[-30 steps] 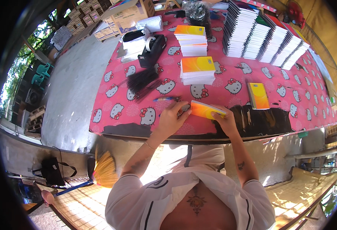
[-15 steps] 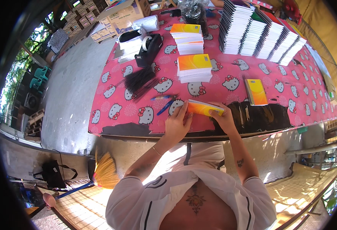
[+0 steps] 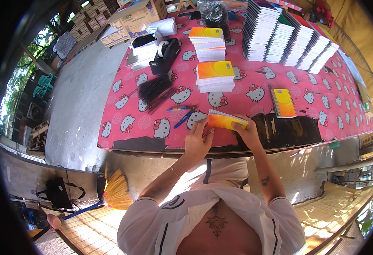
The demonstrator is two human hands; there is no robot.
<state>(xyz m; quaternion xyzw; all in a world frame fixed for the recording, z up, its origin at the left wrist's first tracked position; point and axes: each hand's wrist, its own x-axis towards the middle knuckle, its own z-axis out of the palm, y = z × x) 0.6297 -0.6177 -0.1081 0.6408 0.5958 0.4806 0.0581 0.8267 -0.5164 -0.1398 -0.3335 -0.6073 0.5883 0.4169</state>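
Observation:
A small notebook (image 3: pixel 226 120) with a yellow-orange cover is tilted above the table's near edge. My right hand (image 3: pixel 249 134) grips its right end, thumb on the cover and fingers behind. Beside the left end is my left hand (image 3: pixel 198 138), fingers bent and thumb apart, with a gap between them; whether a fingertip touches the notebook is unclear. Just left lie blue-handled pliers (image 3: pixel 184 118) and a blue pen-like item (image 3: pixel 178 108). Further back is a heap of black spiral coils (image 3: pixel 154 88). A spiral-bound yellow notebook (image 3: pixel 283 103) rests to the right.
Two yellow-topped stacks of small notebooks (image 3: pixel 215 80) stand mid-table, and tall notebook stacks (image 3: pixel 260 32) at the back right. A black tape dispenser (image 3: pixel 165 57) and cardboard box (image 3: pixel 142 19) are back left. The pink table cover (image 3: pixel 144 123) is torn along the front edge.
My left hand has drawn slightly left and down from the notebook's left end, its thumb and fingers parting. My right hand and the notebook have barely moved.

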